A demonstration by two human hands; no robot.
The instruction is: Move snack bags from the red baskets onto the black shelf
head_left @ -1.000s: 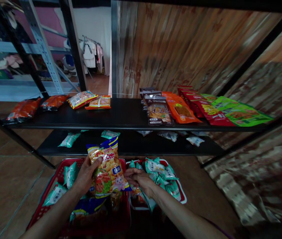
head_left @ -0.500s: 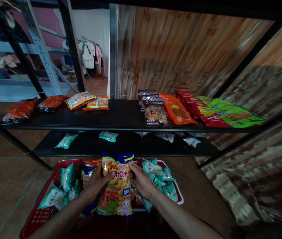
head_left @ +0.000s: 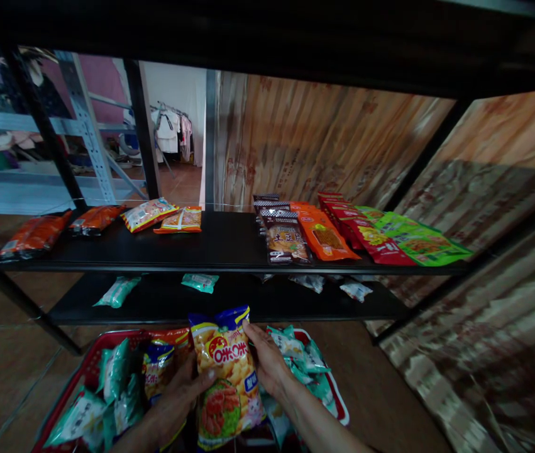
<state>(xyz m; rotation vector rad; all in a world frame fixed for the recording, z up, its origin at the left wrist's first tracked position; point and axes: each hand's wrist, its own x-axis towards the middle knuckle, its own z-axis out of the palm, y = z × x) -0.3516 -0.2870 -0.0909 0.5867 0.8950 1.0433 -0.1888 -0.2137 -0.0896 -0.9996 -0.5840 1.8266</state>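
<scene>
Got a plump snack bag point(head_left: 226, 371), mostly yellow, blue along top edge, red lettering, red-and-green food picture low on front. Looks sealed, slightly creased. Points top end up with a slight tilt, printed face toward camera. Held at both sides between left hand point(head_left: 181, 395) and right hand point(head_left: 267, 357).

The snack bag point(head_left: 224, 384) is mostly yellow, with blue top, red letters and a picture in red and green. On the black upper shelf point(head_left: 229, 242), orange packets point(head_left: 36, 234) lie by the left edge, a dark brown packet point(head_left: 286, 239) with checkered top at the front edge, and bright green packets point(head_left: 430, 244) near the right corner. The red basket point(head_left: 88, 371) carries teal-and-white packets point(head_left: 117, 371) along its left edge.
</scene>
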